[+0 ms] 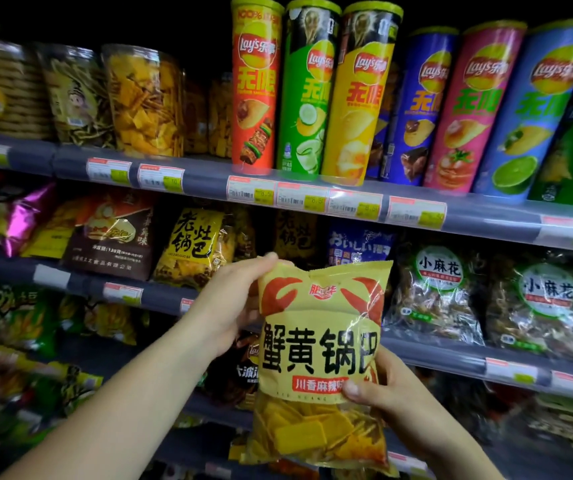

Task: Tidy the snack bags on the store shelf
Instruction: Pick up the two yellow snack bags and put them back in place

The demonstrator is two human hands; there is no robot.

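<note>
**Yellow Bag Held in Front of the Middle Shelf**

The yellow snack bag (319, 358) stood upright at lower centre of the frame, held in front of the shelving by both hands. The left hand (229, 306) gripped the bag's upper left edge, with fingers curled over the top corner and passing behind the pack. The right hand (392, 393) gripped the lower right edge, thumb pressed on the front panel and the other fingers hidden behind.

The bag's top seam overlapped the middle shelf's opening. The shelf space directly behind it was hidden. To its left on that shelf leaned a yellow-and-black bag (191, 244). To its right lay clear bags (434, 289), close to the held bag's right edge.

The upper rail (208, 178), carrying price labels (250, 190), ran across the frame well above the bag. The lower rail (434, 355) passed behind the bag's right edge. Chip tubes (357, 95) stood upright in a row along the top shelf, upper centre to upper right.
</note>
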